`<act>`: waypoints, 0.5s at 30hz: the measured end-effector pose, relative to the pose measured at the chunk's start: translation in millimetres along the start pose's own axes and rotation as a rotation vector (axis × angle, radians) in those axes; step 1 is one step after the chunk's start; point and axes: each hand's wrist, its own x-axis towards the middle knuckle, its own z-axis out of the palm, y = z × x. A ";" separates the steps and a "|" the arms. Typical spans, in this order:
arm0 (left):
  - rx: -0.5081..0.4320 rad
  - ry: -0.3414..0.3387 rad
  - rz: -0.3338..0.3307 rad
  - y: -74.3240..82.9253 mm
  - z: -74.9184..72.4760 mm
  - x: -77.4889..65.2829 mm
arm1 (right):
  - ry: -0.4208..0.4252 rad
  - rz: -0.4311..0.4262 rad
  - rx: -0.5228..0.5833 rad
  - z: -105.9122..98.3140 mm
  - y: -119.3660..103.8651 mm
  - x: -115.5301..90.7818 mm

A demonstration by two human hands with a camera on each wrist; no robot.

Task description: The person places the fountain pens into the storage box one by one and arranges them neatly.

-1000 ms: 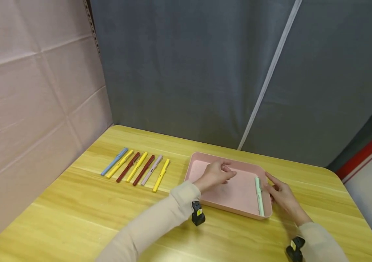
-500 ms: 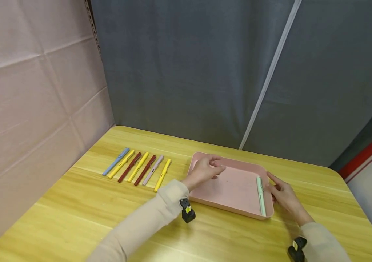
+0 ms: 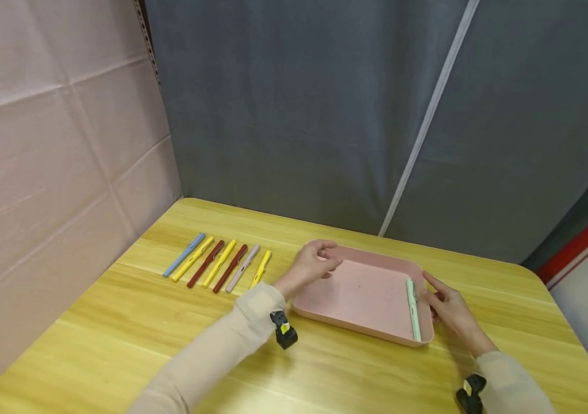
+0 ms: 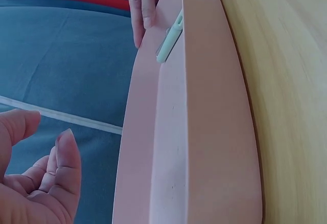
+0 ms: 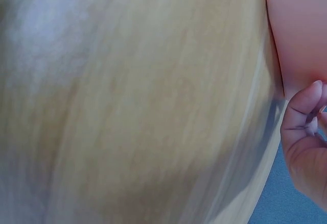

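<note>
Pink tray (image 3: 361, 299): on wooden tabletop (image 3: 118, 333), mint pen (image 3: 412, 309) inside.
Left hand (image 3: 311, 265): loosely curled, empty, over tray's left rim.
Right hand (image 3: 449, 310): fingers straight, touching tray's right rim.

A yellow wooden table (image 3: 133, 339) with rounded corners is carrying everything, its grain running across from left to right. A row of seven pens is lying directly on it toward the far left, side by side and slanting alike: a blue pen (image 3: 184, 254), a yellow pen (image 3: 192, 259), a dark red pen (image 3: 205, 264), a second yellow pen (image 3: 218, 263), a second dark red pen (image 3: 230, 268), a pale pink pen (image 3: 242, 268) and a third yellow pen (image 3: 260, 268). Just to the right of the row, a shallow pink tray (image 3: 356, 299) is sitting flat on the wood, near the middle of the table.
</note>
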 end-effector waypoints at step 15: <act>-0.030 0.046 -0.015 -5.8 -33.0 -3.9 | 0.001 0.013 -0.019 0.4 0.0 -1.2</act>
